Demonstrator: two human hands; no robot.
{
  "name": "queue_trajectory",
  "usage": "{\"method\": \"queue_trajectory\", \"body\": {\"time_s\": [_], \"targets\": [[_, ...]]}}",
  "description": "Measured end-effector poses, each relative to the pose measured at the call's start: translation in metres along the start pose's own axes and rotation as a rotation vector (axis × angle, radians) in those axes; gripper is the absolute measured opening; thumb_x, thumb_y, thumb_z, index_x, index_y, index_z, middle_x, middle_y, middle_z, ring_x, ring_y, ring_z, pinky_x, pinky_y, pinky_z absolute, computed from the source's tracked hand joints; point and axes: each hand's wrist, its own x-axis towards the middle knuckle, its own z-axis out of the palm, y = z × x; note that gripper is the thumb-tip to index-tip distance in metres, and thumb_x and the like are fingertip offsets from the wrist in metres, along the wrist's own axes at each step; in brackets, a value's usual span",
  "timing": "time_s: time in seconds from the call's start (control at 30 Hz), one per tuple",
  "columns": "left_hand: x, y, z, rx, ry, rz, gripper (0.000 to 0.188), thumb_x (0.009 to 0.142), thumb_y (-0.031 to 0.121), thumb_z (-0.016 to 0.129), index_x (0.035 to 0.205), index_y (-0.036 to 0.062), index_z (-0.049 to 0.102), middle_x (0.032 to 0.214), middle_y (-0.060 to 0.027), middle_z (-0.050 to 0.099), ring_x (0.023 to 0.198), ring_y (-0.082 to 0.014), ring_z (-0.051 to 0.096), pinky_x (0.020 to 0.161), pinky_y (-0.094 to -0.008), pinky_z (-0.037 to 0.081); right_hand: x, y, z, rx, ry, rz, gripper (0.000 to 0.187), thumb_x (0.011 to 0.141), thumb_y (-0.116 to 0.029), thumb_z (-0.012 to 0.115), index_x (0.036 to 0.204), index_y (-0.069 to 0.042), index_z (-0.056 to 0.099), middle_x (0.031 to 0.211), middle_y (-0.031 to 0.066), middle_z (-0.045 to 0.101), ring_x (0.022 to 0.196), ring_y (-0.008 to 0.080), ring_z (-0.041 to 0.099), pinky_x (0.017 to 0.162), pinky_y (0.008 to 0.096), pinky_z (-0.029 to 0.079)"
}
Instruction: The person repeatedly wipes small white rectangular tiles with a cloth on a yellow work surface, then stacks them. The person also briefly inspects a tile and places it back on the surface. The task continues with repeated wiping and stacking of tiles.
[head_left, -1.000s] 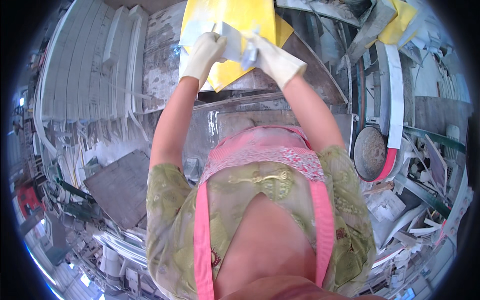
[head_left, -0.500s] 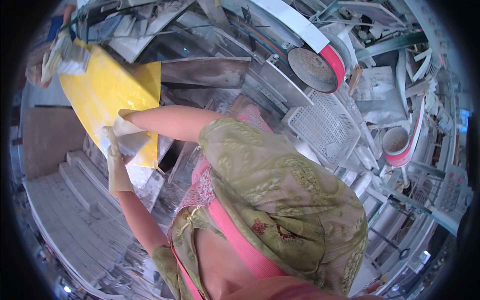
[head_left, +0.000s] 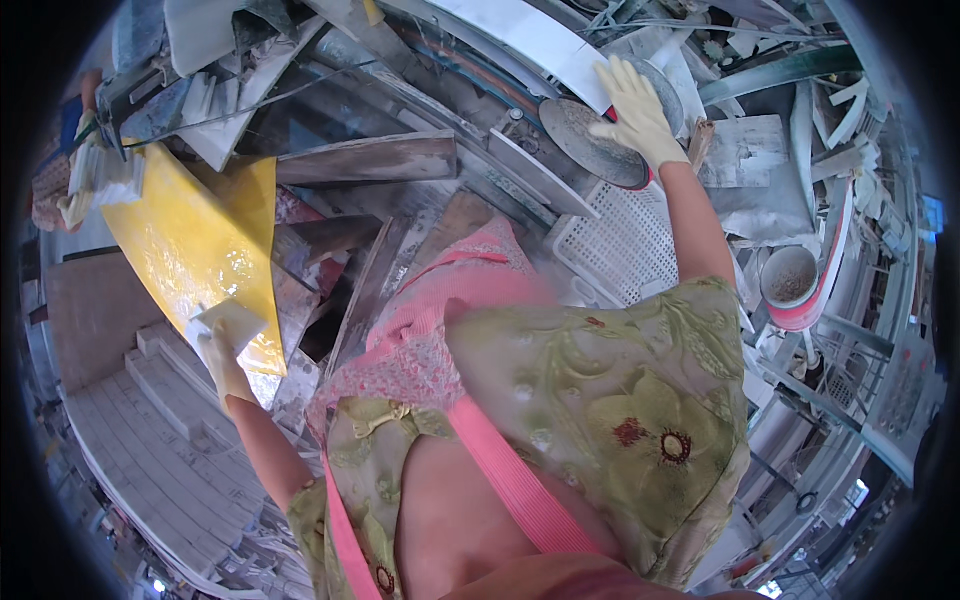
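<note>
My left hand (head_left: 226, 352), in a pale glove, grips a flat white square piece (head_left: 232, 322) near the lower end of a wet, glossy yellow sheet (head_left: 190, 235). The thumb and fingers close on its near edge. At the upper right, my right hand (head_left: 642, 112), also gloved, has its fingers spread and holds nothing visible. It lies over the end of a white band (head_left: 520, 38), where the band curves round a grey wheel (head_left: 590, 140) with a red rim. Whether the palm presses on the band cannot be made out.
A white perforated basket (head_left: 625, 240) stands below the wheel. Stacked grey strips (head_left: 160, 440) fill the lower left. Another person's gloved hand (head_left: 75, 208) holds a stack of white pieces (head_left: 108, 178) beside the yellow sheet. A dark plank (head_left: 370, 160) and a second wheel (head_left: 790, 278) lie farther right.
My right hand has left the white piece over the yellow sheet and swung across to the band and wheel at upper right, spreading its fingers. My left hand still holds the piece.
</note>
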Motion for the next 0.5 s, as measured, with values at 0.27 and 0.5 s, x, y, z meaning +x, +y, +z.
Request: {"method": "queue_trajectory", "body": {"time_s": [0.27,0.5], "targets": [[-0.033,0.021,0.006,-0.164,0.051,-0.068,0.061,0.092,0.03,0.064,0.142,0.0018,0.045,0.126,-0.0147,0.061,0.106,-0.0258,0.066,0.082,-0.0382,0.059,0.009,0.021,0.052,0.221,0.096,-0.012,0.065,0.097,-0.032,0.061,0.156,-0.014,0.037,0.158,0.0118,0.043,0.147,0.0303,0.038,0.118,0.0489,0.035],[-0.052,0.031,0.017,-0.205,0.075,-0.036,0.062,0.092,0.031,0.065,0.143,0.0024,0.045,0.127,-0.015,0.06,0.107,-0.026,0.066,0.082,-0.037,0.059,0.04,0.019,0.021,0.097,0.316,-0.259,0.064,0.087,-0.011,0.063,0.149,-0.007,0.045,0.151,0.009,0.051,0.141,0.0272,0.046,0.114,0.0517,0.039]]}}
